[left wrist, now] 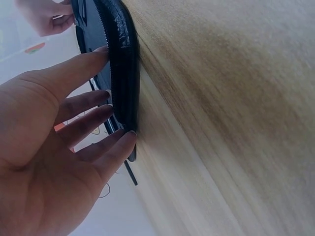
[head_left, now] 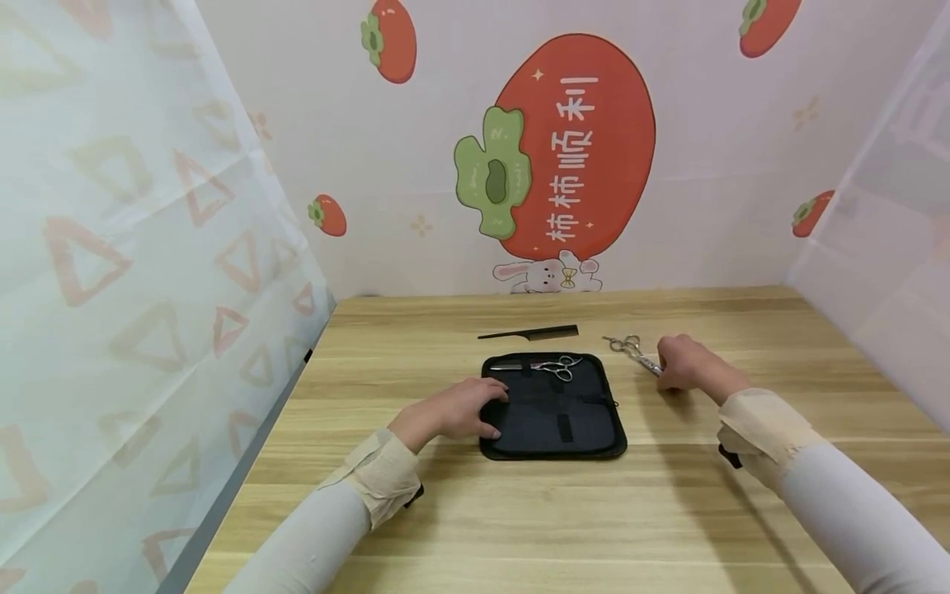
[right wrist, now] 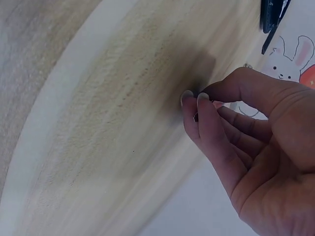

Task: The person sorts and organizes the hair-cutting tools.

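Observation:
An unzipped black zip case lies flat on the table, a pair of silver scissors strapped along its far side. My left hand rests at the case's left edge, its loosely bent fingers spread. In the left wrist view, thumb and fingertips touch the zippered rim. Right of the case, my right hand pinches a second pair of silver scissors by the blade end, finger loops pointing away to the far left. The right wrist view shows thumb and fingertips together, with the blades mostly hidden.
Just beyond the case, a black tail comb lies on the wooden table, its thin tail pointing left. A printed cloth hangs behind the table's far edge. Another patterned cloth hangs along the left side.

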Demonstrator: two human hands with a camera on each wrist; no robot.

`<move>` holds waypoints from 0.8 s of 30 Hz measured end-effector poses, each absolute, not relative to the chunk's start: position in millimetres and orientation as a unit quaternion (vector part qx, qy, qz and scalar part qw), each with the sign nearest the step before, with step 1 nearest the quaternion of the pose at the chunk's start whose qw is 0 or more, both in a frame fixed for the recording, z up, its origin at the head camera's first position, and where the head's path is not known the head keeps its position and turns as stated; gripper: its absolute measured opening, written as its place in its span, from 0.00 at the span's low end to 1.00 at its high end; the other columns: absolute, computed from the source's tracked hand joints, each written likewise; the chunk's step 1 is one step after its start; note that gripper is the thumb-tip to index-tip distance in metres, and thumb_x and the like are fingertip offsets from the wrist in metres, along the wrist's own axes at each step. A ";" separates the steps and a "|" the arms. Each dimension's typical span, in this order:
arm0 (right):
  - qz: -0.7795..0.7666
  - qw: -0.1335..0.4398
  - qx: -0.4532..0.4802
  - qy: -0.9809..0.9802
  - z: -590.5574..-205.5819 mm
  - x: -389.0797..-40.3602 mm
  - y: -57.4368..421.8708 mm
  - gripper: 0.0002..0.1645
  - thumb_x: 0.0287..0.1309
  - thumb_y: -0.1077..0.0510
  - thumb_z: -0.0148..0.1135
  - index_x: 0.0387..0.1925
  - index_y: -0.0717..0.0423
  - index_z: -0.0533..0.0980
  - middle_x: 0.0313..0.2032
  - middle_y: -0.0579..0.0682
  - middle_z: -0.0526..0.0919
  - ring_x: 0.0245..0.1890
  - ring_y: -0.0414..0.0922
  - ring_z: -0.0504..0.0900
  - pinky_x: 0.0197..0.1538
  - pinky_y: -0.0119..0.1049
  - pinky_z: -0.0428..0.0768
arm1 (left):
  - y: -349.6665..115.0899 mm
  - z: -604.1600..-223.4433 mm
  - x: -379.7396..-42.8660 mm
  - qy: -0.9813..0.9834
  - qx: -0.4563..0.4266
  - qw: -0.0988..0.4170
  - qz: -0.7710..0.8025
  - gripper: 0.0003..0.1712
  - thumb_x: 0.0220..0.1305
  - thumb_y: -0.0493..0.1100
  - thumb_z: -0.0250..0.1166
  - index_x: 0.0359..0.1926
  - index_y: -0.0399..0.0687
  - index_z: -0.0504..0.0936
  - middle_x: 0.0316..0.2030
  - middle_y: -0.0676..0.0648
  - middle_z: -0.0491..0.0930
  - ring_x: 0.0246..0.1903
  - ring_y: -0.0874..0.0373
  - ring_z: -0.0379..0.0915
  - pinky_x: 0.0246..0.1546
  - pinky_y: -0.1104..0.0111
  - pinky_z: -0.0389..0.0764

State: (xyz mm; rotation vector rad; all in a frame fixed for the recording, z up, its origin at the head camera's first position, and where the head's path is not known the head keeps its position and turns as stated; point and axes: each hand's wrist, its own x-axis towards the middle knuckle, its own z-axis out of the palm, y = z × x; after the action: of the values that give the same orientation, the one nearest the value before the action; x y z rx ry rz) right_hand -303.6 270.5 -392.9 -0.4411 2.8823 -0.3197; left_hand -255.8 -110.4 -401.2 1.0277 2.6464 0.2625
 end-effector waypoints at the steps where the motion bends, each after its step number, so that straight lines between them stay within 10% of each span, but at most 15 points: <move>1: -0.109 0.106 -0.153 0.976 -392.8 -302.5 270.0 0.06 0.37 0.65 0.62 0.18 0.59 0.71 0.16 0.49 0.74 0.17 0.43 0.71 0.21 0.35 0.68 | -110.1 -401.1 -255.6 0.918 0.357 0.145 0.091 0.31 0.56 0.51 0.65 0.59 0.45 0.71 0.63 0.48 0.62 0.62 0.53 0.57 0.60 0.62 0.60; 24: -0.135 0.015 -0.272 0.953 -379.9 -278.0 223.8 0.09 0.40 0.62 0.66 0.18 0.52 0.72 0.16 0.43 0.70 0.17 0.40 0.65 0.24 0.33 0.65 | -110.8 -404.8 -257.9 0.920 0.352 0.142 0.100 0.32 0.54 0.52 0.66 0.58 0.46 0.71 0.63 0.49 0.62 0.62 0.53 0.58 0.61 0.62 0.60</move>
State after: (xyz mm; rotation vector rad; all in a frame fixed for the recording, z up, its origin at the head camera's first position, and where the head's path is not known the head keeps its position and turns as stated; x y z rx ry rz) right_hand -278.0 223.8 -379.9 -0.8465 2.9648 -0.4188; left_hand -257.9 -110.8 -404.8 1.0165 2.6552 0.2879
